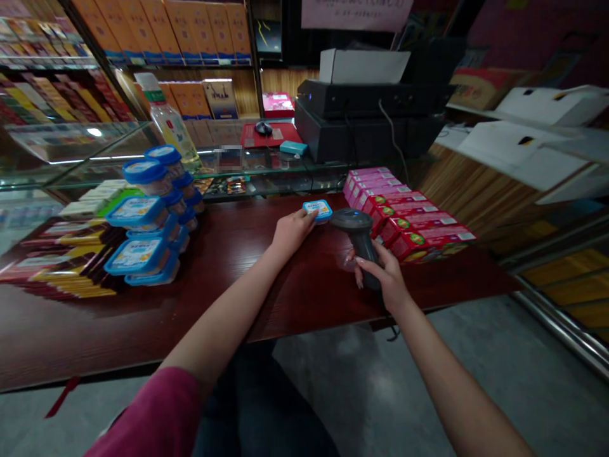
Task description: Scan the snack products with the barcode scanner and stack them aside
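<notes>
My right hand (383, 273) is wrapped round the handle of a dark grey barcode scanner (364, 244), and a small blue light shows on top of its head. My left hand (292, 230) reaches forward to a small blue-lidded plastic tub (318, 209) on the brown table (228, 304); its fingers are closed on the tub's left side. The scanner's head is just right of that tub, apart from it. To the left, similar rectangular blue-lidded tubs (137, 254) are stacked, with round blue-lidded tubs (145, 174) behind them.
Red and pink boxes (413, 222) line the table's right part. Stacked yellow and brown packets (80, 254) lie at the left. Behind are a glass counter (209, 168), a clear bottle (169, 120), a mouse (263, 128) and black machines (371, 127). A cord hangs by the front edge.
</notes>
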### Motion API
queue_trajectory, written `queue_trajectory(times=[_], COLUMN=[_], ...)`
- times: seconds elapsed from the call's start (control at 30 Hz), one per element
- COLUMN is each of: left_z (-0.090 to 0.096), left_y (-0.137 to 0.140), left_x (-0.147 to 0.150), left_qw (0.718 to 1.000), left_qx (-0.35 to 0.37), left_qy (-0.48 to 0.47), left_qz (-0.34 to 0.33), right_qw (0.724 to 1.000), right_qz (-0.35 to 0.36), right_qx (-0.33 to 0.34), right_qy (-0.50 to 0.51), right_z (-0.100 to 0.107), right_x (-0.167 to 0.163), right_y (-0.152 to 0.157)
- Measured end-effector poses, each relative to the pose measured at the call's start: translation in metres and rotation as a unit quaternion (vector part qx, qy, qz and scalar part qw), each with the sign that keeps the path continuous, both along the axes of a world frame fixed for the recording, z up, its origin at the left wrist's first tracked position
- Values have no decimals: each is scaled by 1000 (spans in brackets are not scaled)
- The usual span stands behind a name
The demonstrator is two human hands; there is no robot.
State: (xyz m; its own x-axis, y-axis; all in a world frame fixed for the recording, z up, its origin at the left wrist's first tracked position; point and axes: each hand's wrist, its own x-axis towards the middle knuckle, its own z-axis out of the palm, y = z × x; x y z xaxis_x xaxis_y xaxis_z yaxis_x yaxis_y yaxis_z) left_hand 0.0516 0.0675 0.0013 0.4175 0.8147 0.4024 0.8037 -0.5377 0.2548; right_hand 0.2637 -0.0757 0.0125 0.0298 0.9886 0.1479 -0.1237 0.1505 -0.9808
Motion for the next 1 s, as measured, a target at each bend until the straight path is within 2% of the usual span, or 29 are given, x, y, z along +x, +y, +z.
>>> queue_trajectory(times=[0.13,0.27,0.43,0.57,0.7,0.8,0.9,1.0], left_z=[1,1,-4,-6,-3,-1,-1,2], left_y=[38,70,98,104,87,55,9,-43], left_x=[42,67,80,81,74,55,16,-39], left_qw=[999,999,999,999,997,997,1000,999], left_qx=[-34,-32,-21,-33,-40,-20,9,47], left_qy=[6,1,-10,-41,-64,-66,-23,24], left_qz=[16,25,21,3,2,15,17,-7], right_qw=[1000,1000,1000,999,998,998,999,999], right_qz=[-15,0,-6,-9,-16,-32,-29,-29], right_qx=[-10,-15,-28,-46,-50,-42,-37,-27], right_qy=[19,4,13,24,39,38,23,15], right_z=[-4,-8,-5,-2,-4,-6,-5,-3], right_x=[4,6,4,3,4,6,7,-8], right_y=[2,3,5,8,10,9,7,7])
